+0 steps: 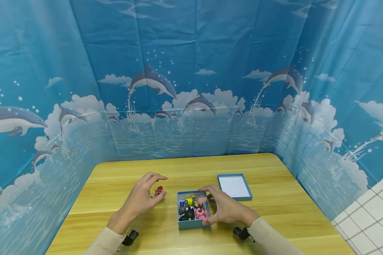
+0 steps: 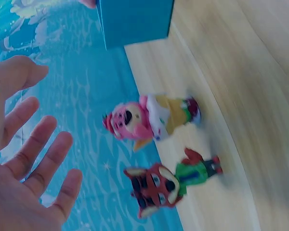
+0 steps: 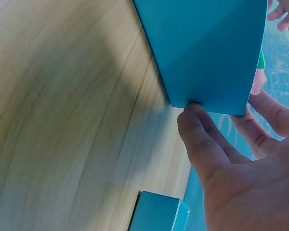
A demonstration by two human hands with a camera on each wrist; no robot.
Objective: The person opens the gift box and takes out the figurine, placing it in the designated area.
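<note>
My left hand (image 1: 143, 191) is beside a pink bear figurine (image 2: 130, 120) and a brown fox figurine (image 2: 156, 187) in a green top, both upright on the table. In the left wrist view, its fingers are spread and apart from both figurines. From the head view, the hand covers most of them, leaving one red-topped figurine (image 1: 159, 191) visible. My right hand (image 1: 225, 207) holds the right side of a blue box (image 1: 191, 224), thumb at the near corner and fingers at the far one. Inside lie several figurines, among them a pink bear (image 1: 200, 213) and a yellow figure (image 1: 189, 201).
A blue box lid (image 1: 234, 186) with a white inside lies behind the right hand. The wooden table (image 1: 268, 177) reaches a dolphin-print curtain (image 1: 191, 134) at the back and sides. White floor tiles (image 1: 370, 212) show at the right.
</note>
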